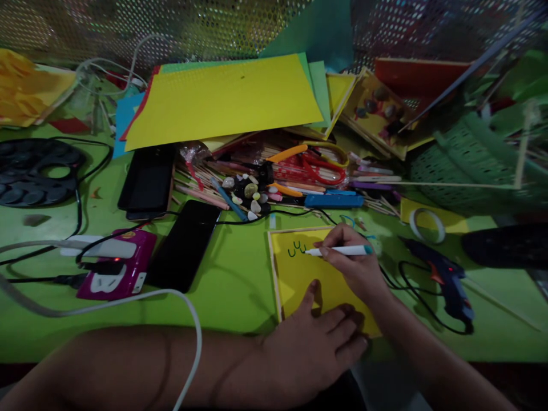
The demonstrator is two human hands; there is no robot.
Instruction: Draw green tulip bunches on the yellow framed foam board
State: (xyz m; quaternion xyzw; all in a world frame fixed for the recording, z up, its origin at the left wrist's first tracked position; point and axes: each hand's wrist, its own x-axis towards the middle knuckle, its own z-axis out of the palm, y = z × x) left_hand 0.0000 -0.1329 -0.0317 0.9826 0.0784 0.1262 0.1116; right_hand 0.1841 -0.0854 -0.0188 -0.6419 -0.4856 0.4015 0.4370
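A flat yellow card (295, 275) with wooden edging (274, 274) is laid on the green tabletop (240, 258). A slim white marker (349, 250) is clamped by the right hand's (357, 273) fingers; the left hand (308, 351), fingers apart, is spread across the card

Glue gun (450, 287) near tape roll (440, 229); black phone (187, 245) beside purple power strip (144, 256).

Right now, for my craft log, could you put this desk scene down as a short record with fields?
Left hand: spread on the yellow panel
Right hand: gripping a marker, its tip at the marks
Marks: green, U-shaped, near the panel's far left corner
Beyond the panel: pebbles, scissors, paper stack
Left of it: phone, pink power strip
Right of it: glue gun, tape roll
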